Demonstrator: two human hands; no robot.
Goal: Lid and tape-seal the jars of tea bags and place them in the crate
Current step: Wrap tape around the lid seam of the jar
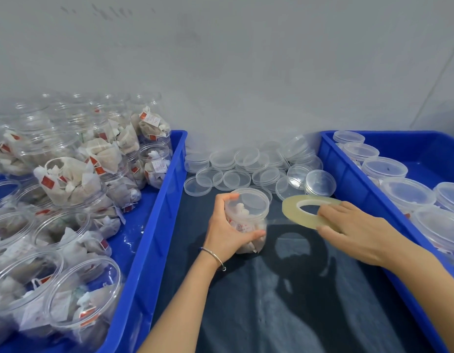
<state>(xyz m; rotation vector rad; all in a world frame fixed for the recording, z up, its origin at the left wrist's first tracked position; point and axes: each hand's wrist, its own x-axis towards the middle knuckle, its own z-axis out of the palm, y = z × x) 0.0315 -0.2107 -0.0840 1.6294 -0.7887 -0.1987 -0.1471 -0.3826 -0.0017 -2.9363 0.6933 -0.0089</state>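
Observation:
A clear lidded jar of tea bags point(249, 212) stands tilted on the dark cloth in the middle. My left hand point(226, 230) grips its side, thumb low and fingers over the lid's rim. My right hand point(358, 230) holds a roll of clear tape point(305, 211) just right of the jar, and a strip of tape runs from the roll toward the jar's side. The blue crate point(348, 179) on the right holds several lidded jars point(406, 194).
A blue crate point(159, 212) on the left is piled with open jars of tea bags point(75, 179). Loose clear lids point(236, 161) lie heaped against the grey wall behind the jar. Dark cloth point(284, 301) covers the table between the crates.

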